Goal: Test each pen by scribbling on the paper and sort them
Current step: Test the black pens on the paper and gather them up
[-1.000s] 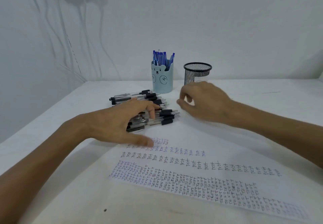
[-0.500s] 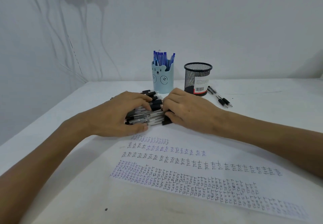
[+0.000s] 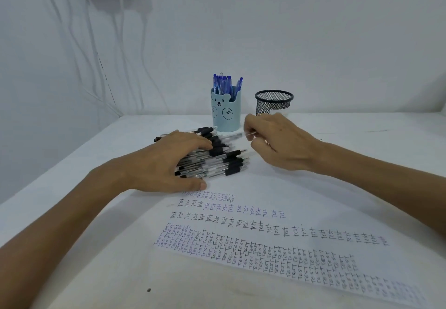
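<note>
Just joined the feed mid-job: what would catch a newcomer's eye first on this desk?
First, the pile of black-grip pens mid-table, with the left hand resting on it and the right hand just to its right. In front lies the paper, covered in rows of handwritten "test". Behind the pile stand a pale blue bear cup full of blue pens and a black mesh cup beside it.
</note>
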